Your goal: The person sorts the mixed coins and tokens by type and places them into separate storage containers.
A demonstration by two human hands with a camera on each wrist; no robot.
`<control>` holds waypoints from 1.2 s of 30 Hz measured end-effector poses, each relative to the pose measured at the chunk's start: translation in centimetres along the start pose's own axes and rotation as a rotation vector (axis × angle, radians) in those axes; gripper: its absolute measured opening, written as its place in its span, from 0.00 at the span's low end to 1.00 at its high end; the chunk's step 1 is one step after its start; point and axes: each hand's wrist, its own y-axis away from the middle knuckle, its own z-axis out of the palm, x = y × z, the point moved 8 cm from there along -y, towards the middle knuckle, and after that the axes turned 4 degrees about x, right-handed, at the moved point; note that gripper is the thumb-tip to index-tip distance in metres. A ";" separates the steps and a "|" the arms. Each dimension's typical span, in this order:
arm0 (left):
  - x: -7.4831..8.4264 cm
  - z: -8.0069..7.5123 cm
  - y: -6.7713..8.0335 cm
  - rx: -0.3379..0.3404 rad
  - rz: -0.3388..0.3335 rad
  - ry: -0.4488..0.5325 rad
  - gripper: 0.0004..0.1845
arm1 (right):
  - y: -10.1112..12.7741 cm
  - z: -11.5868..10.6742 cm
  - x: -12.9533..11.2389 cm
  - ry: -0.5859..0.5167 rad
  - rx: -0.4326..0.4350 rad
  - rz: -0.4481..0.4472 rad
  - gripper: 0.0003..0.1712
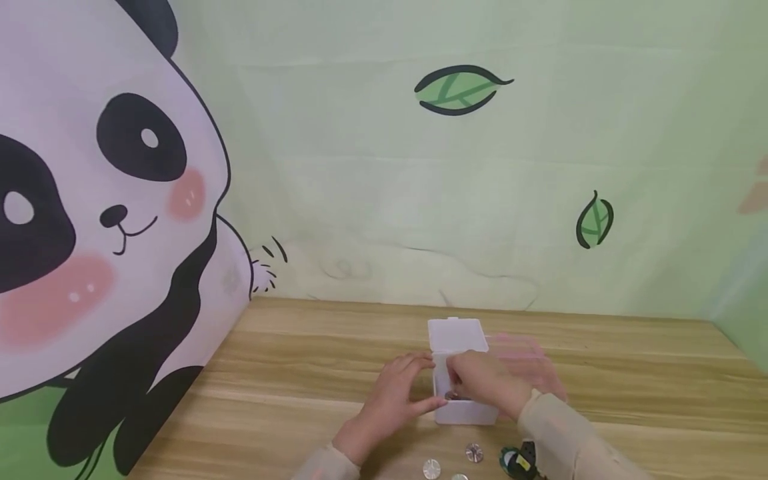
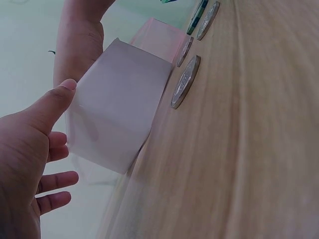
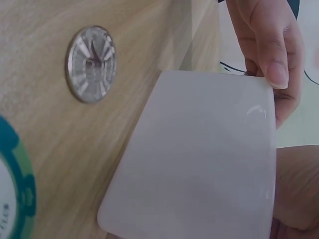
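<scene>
A white plastic box (image 1: pixel 465 413) stands on the wooden table with its hinged lid (image 1: pixel 458 335) raised at the back. My left hand (image 1: pixel 393 392) holds the box on its left side, thumb at the near corner and fingers towards the back; in the left wrist view the thumb (image 2: pixel 60 97) touches the rim. My right hand (image 1: pixel 485 379) reaches down into the box with bent fingers. The box wall hides its fingertips in the right wrist view, so whether they pinch anything is unclear. Something small and brownish (image 1: pixel 451 395) shows inside, beside those fingers.
Silvery coins (image 1: pixel 474 453) lie on the table in front of the box. A green-edged chip (image 1: pixel 510 460) and a black object with a yellow mark (image 1: pixel 528 460) sit near the right sleeve. Behind the right hand is a pink see-through container (image 1: pixel 534 363). A panda-print cloth hangs behind.
</scene>
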 end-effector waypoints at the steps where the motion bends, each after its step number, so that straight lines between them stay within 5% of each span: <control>1: 0.0 0.0 0.0 0.000 -0.001 0.000 0.29 | 0.0 -0.1 0.0 0.002 0.002 -0.004 0.12; 22: -0.3 0.2 0.1 0.003 -0.015 0.023 0.29 | 1.7 -2.9 0.3 -0.097 0.077 -0.013 0.04; 36: -0.3 0.2 0.2 0.021 -0.009 0.020 0.29 | 4.1 -4.6 -0.7 -0.094 0.218 -0.180 0.05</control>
